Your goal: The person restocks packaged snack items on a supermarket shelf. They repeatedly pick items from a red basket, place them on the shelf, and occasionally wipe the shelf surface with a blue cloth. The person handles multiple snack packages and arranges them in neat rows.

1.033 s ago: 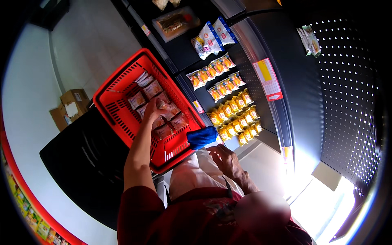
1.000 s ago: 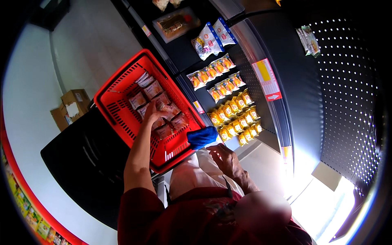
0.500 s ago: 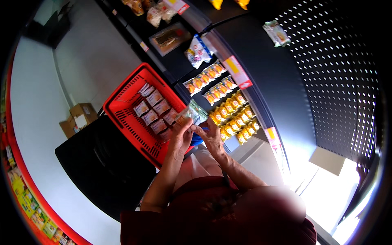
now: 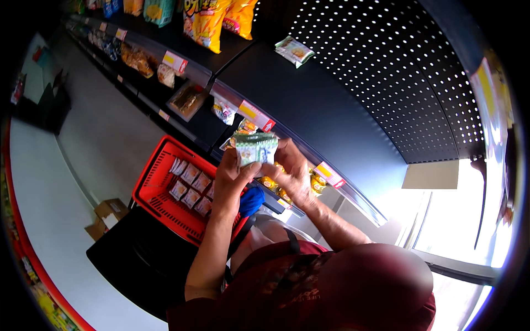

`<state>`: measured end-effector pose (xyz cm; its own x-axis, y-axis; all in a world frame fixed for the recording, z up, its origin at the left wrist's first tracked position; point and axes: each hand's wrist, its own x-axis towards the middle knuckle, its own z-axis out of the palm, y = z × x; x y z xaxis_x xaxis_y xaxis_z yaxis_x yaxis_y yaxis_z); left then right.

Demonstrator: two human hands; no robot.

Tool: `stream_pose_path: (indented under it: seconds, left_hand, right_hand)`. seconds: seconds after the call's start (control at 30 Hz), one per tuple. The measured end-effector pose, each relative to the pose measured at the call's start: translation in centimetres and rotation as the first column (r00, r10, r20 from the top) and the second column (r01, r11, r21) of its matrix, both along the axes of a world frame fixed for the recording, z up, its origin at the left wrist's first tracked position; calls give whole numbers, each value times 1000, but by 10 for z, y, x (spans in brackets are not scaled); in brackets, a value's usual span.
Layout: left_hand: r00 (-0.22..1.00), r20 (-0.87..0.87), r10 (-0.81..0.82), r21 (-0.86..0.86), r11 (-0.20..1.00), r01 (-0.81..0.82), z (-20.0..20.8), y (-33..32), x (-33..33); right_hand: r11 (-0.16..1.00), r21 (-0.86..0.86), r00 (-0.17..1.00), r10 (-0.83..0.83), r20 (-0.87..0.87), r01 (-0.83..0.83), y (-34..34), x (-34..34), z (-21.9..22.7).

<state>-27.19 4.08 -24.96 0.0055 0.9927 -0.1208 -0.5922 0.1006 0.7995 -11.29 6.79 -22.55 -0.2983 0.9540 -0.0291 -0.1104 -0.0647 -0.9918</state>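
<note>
A small stack of green-and-white snack packets is held up in front of the shelves, several edges showing at its top. My left hand is closed on its left side, with the thumb across the lower front. From the other side, my right hand grips the packets, fingers along the right edge. Below and to the left, a red shopping basket holds rows of small pale packets; my left forearm hides part of it. A similar green-and-white packet lies on the black upper shelf.
Yellow-wrapped snacks sit on the lower shelf behind my right hand. Price tags line the shelf edge. Large yellow bags stand at the upper left. A black case-like object is beside the basket, and a cardboard box is beyond it.
Both hands have raised the packets from beside the basket to the height of the upper shelf edge. The packets now face me more squarely, and the view has shifted.
</note>
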Motion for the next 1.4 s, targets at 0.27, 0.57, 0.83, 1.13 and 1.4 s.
stream_pose_path:
  seconds: [0.27,0.57,0.83,1.13,1.4]
  left_hand:
    - [919,-381,104,293,956,13,25,93,-3]
    - [484,-838,251,391,895,215,4,202,-14]
    - [450,-880,152,268,941,205,-14,226,-12]
    - [380,-902,206,291,940,179,-16,226,-12]
    - [441,-874,205,297,943,150,-14,230,-2]
  right_hand:
    - [989,144,977,-72,203,43,100,36,37]
    - [996,91,883,-19,469,-27,202,40,5]
    - [962,236,816,-245,523,137,206,33,-4]
    - [964,130,875,-263,407,230,163,41,1]
    - [951,80,927,-310,212,299,160,34,-7]
